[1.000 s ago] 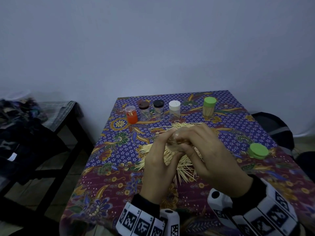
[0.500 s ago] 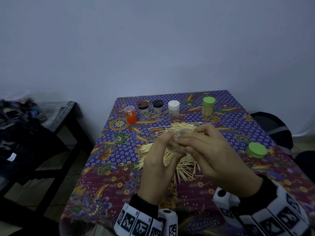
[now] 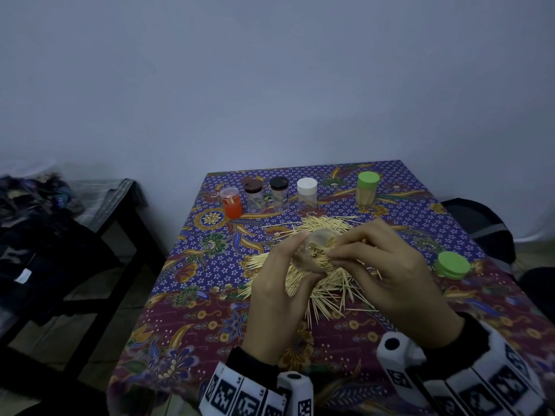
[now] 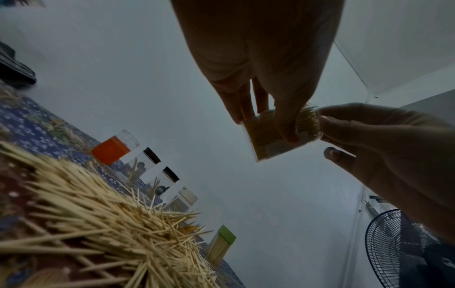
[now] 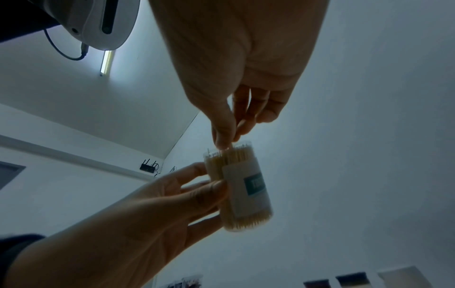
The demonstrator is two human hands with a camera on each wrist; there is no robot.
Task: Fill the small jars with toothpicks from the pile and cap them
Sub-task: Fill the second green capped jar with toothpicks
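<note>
My left hand (image 3: 292,253) grips a clear jar (image 3: 313,250) packed with toothpicks and holds it tilted above the pile (image 3: 327,295). The thumb and forefinger of my right hand (image 3: 339,255) pinch toothpick ends at the jar's open mouth. In the right wrist view the jar (image 5: 243,187) shows a white label, and my right hand (image 5: 227,140) touches the tips while my left hand (image 5: 206,181) holds the side. The left wrist view shows the same jar (image 4: 268,136) from below. A loose green lid (image 3: 453,264) lies on the cloth to the right.
Along the table's far edge stand an orange jar (image 3: 231,202), a brown-capped jar (image 3: 253,195), a black-capped jar (image 3: 279,193), a white-capped jar (image 3: 307,195) and a full green-capped jar (image 3: 367,188). A dark bench with clothes (image 3: 45,223) stands left of the table.
My right hand has drawn back a little to the right, so the jar's open mouth now shows. My left hand still holds the jar over the pile.
</note>
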